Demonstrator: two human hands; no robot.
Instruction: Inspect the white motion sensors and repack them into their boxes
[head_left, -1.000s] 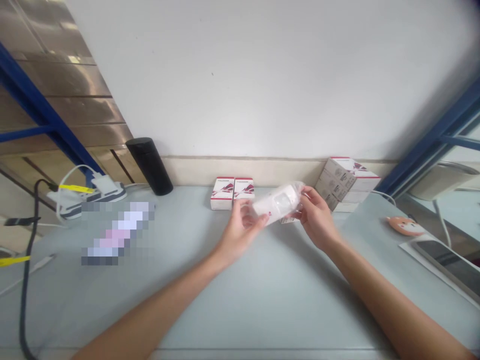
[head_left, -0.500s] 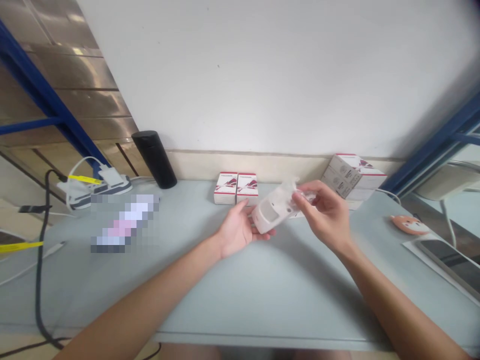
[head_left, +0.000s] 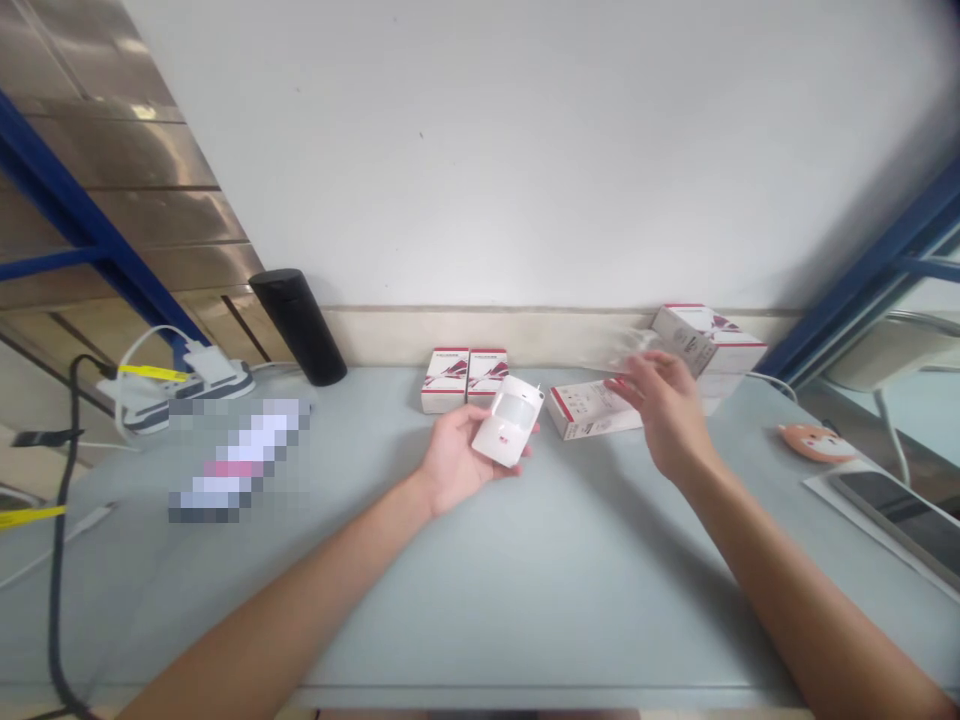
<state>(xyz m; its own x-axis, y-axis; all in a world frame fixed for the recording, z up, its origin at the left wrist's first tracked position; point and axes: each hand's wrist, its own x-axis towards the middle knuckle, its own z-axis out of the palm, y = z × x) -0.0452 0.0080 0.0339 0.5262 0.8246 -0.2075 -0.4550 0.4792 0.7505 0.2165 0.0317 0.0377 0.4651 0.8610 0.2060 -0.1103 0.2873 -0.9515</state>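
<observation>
A white motion sensor with a window in its front and a small red logo rests in my left hand, the fingers wrapped under and around it. My right hand, held to the right, pinches a clear plastic bag that trails off toward the wall. Below that bag lies a white and red box on its side, partly behind my right fingers. Two small white and red boxes stand side by side just behind the sensor.
Stacked white and red boxes stand at the back right. An orange animal-faced object and a dark phone-like slab lie at the right. On the left are a black cylinder, a power strip with cables, and a blurred-out device.
The clear bag has come off the sensor and moved right with my right hand. My left hand keeps the bare sensor, now turned more upright. The view has shifted slightly.
</observation>
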